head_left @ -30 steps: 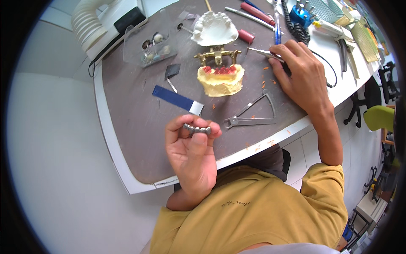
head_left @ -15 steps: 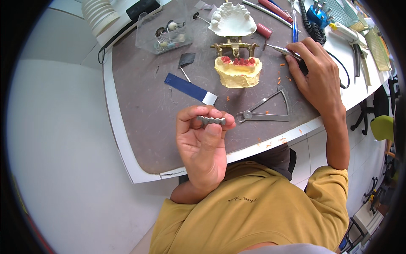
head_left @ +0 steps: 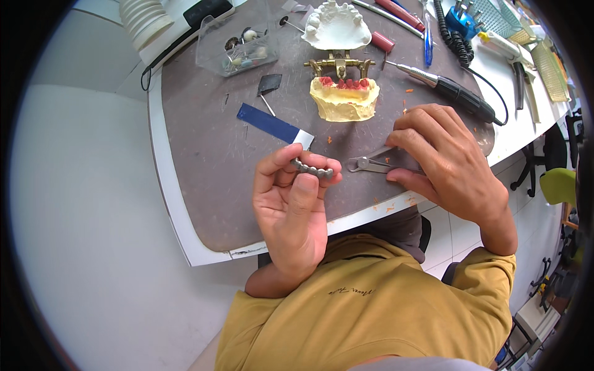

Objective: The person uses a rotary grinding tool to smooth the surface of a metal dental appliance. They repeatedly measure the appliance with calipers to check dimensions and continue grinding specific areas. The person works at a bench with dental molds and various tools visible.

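Observation:
My left hand (head_left: 288, 210) is raised over the table's front edge, pinching a curved grey metal dental bridge framework (head_left: 312, 169) between thumb and fingertips. Its row of tooth-shaped units shows above the thumb. My right hand (head_left: 448, 157) is around a metal measuring caliper (head_left: 365, 164) lying on the table, thumb by one arm and fingers over the other; its far end is hidden under the hand. Beyond the hands stands a brass articulator (head_left: 340, 63) with a white upper cast (head_left: 337, 28) and a yellow lower cast (head_left: 344, 106) bearing red-coated teeth.
A black-handled rotary handpiece (head_left: 461, 98) lies beyond my right hand, its cord trailing right. A blue strip (head_left: 266, 123) and a dark square piece (head_left: 270, 83) lie left. A clear box (head_left: 213, 59) holds polishing tools. A red cylinder (head_left: 383, 42) and orange shavings are nearby.
My right hand has let go of the handpiece, leaving it on the table, and moved nearer onto the caliper. My left hand still holds the framework, now tilted a little differently.

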`<state>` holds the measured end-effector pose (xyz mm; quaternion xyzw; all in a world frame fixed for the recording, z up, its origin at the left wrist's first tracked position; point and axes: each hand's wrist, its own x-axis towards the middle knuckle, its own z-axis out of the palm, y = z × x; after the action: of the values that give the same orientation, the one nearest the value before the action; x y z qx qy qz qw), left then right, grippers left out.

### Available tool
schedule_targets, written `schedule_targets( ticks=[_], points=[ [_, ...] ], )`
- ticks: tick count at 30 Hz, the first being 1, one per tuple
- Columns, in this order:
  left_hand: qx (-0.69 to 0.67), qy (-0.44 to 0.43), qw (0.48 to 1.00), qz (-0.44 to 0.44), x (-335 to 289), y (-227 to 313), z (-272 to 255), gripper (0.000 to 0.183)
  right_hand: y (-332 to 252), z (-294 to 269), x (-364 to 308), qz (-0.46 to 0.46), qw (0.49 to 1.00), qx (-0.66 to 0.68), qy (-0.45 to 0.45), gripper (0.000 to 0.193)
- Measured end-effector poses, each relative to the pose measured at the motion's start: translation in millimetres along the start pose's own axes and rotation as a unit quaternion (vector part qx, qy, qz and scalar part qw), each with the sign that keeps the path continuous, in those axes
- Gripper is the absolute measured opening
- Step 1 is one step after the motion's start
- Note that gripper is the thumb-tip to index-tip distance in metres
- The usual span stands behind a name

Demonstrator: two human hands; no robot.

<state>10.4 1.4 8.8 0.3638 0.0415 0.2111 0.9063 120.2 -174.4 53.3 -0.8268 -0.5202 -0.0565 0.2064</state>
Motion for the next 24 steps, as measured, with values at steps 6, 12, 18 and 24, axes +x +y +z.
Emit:
schedule_targets(
  ticks=[6,12,18,24],
  points=[
    [0.042,0.041,0.997,0.045,2,9,-3,0.025,-4,-2,3,0.120,0.980,0.154,-0.047,0.026],
    [0.062,0.033,0.994,0.089,4,5,-5,0.025,-18,27,3,0.195,0.805,0.560,-0.025,0.018],
    [0.073,0.049,0.993,0.081,1,10,3,0.023,-33,29,10,0.155,0.810,0.563,-0.056,0.033],
    [0.079,0.041,0.992,0.090,-5,5,-4,0.024,-37,33,4,0.168,0.811,0.555,-0.077,0.038]
  ],
)
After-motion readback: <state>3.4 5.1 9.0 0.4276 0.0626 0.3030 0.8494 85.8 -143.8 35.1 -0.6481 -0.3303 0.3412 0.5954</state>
